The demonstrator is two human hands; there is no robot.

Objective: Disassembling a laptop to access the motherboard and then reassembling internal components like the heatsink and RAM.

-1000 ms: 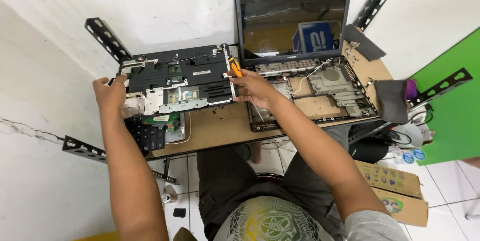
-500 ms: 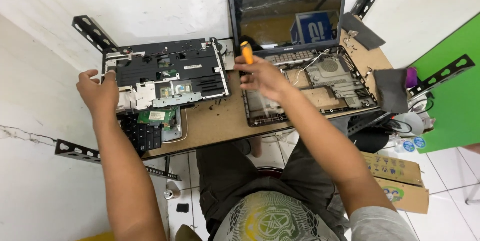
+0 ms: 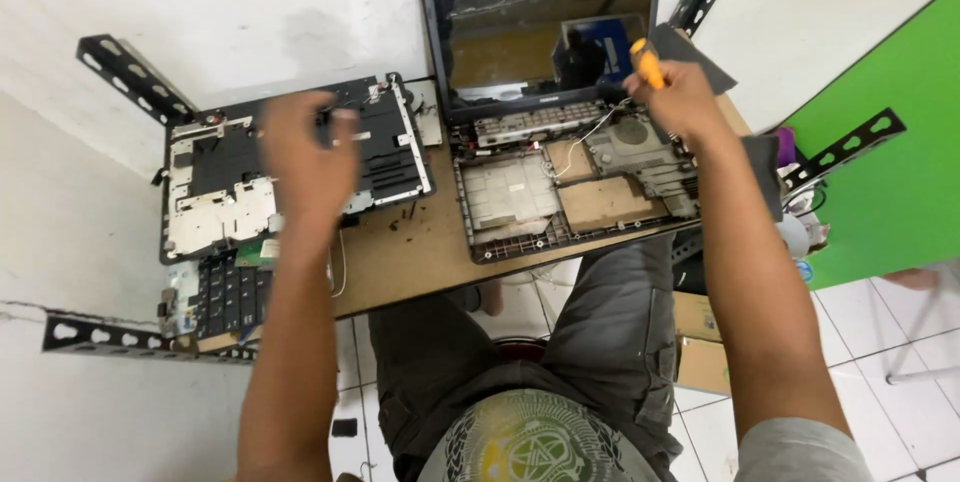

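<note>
Head view: orange screwdriver (image 3: 647, 63) within right hand (image 3: 685, 97) fingers.

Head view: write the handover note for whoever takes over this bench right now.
Left hand: open, hovering over the removed top cover, which lies underside up at the left of the wooden table. Blurred, so contact is unclear.
Right hand: shut on an orange-handled screwdriver, raised over the right rear corner of the open laptop base.
Keyboard: at the table's front left edge.
Done: cover and keyboard are off; base internals exposed.
Left: screen is attached and upright; parts remain inside the base.
</note>
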